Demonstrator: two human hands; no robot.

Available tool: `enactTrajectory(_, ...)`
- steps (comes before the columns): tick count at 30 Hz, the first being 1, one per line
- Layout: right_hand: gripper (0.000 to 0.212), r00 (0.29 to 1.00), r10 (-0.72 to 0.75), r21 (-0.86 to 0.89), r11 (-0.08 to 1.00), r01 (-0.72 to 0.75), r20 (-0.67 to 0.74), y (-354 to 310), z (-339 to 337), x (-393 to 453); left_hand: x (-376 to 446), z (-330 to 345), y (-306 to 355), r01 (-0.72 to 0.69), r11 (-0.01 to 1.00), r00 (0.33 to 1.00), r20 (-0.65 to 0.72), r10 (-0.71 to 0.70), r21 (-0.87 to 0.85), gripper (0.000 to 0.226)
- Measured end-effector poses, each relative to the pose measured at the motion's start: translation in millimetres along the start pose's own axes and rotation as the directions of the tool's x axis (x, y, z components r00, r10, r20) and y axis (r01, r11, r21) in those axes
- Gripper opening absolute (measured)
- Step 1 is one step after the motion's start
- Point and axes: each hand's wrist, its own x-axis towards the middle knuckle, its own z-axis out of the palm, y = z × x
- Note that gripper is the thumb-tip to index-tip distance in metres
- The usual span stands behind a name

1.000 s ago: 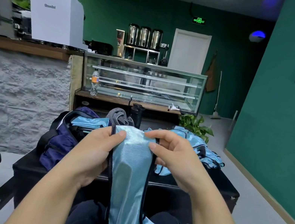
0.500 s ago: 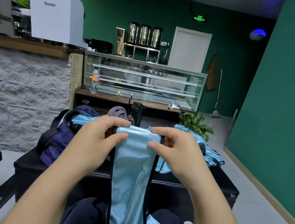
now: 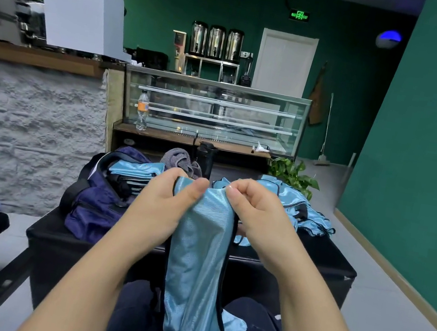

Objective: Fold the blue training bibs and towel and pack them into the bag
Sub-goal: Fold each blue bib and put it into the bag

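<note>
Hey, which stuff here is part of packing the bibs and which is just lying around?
Job: bib pinched by left hand and right hand; bib pile; folded bibs in bag; grey towel.
Lying about: water bottle; potted plant; black flask.
</note>
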Motion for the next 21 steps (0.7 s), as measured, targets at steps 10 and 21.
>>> enactTrajectory(10, 0.025, 0.985, -0.040, -0.213, 0.974, 0.075, 0.166, 5.9, 8.7, -1.4, 1.5, 3.6, 0.2, -0.087, 0.991, 0.990, -0.103, 0.098, 0.100, 0.040)
enactTrajectory(21, 0.022, 0.892, 0.179, -0.221, 0.971, -0.092, 0.415, 76.8, 13.4, -0.4, 2.3, -3.7, 6.8, -0.073, 0.975, 0.993, -0.076, 0.091, 0.210, 0.037)
